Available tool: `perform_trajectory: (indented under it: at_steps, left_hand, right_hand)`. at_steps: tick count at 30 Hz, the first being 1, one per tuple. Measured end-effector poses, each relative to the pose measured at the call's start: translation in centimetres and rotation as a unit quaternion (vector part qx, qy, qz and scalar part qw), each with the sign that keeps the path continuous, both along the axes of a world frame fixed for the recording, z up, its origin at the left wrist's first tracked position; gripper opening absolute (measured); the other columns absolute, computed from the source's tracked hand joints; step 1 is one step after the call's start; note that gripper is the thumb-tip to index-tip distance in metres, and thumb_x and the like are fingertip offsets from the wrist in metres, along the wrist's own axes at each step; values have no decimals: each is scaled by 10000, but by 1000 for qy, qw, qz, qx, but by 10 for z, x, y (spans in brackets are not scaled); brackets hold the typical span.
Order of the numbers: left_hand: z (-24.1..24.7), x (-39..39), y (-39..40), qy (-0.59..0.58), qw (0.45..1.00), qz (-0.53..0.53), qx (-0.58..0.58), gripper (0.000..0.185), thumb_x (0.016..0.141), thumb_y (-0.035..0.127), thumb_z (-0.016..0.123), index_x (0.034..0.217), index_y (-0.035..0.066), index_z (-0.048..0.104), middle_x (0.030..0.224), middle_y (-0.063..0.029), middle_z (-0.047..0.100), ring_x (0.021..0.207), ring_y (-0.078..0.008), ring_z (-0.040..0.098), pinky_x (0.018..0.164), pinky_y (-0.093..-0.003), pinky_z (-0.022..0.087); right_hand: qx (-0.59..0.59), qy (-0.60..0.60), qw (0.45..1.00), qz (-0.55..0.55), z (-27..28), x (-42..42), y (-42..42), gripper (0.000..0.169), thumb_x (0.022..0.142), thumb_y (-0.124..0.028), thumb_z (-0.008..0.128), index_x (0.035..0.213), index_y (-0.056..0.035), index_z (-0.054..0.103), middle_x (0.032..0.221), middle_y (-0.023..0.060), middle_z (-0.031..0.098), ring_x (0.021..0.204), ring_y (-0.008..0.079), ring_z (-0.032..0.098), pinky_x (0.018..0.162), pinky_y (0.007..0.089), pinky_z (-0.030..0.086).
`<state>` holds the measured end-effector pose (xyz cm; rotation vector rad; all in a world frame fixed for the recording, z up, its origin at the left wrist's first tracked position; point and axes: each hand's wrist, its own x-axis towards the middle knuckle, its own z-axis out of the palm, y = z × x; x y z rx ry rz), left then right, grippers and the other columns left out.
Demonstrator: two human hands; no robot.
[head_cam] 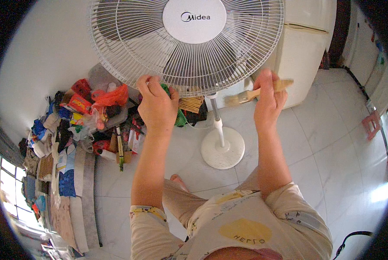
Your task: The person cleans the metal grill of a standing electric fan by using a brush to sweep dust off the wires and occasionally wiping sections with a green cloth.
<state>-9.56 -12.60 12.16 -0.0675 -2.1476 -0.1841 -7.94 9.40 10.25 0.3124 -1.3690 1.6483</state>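
Observation:
A white Midea pedestal fan stands before me, its wire grille filling the top middle of the view. My left hand is at the lower left rim of the grille, fingers curled against the rim. Between my right hand's thumb and fingers is a flat paintbrush with a wooden handle, its pale bristles pointing left, near the grille's lower right edge. The hand and brush are slightly blurred. Below the grille, the fan's pole runs down to a round white base on the floor.
A cream refrigerator stands at the right behind the fan. Red and clear plastic bags and folded clothes are piled along the left. A red plastic stool is at the far right. A thin white cord lies near the fan's pole.

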Motion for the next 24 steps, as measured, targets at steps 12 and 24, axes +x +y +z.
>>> perform_trajectory:
  at_steps: [12,24]
  left_hand:
    - [-4,0,-9,90,996,-9,-8,705,686,214,728,1233,5,337,1217,-186,380,1006,-362,529,668,-407,558]
    - [-3,-6,-8,80,996,-34,31,747,639,219,744,1231,-14,353,1204,-217,381,1124,-405,429,863,-451,484]
  right_hand:
    - [-100,-125,987,-12,4,-54,29,271,962,-199,447,1178,-55,528,914,42,587,762,121,578,596,253,487]
    - [200,-64,949,-236,-9,-65,48,314,895,-119,511,1206,-147,540,1061,165,582,916,329,579,781,388,458]
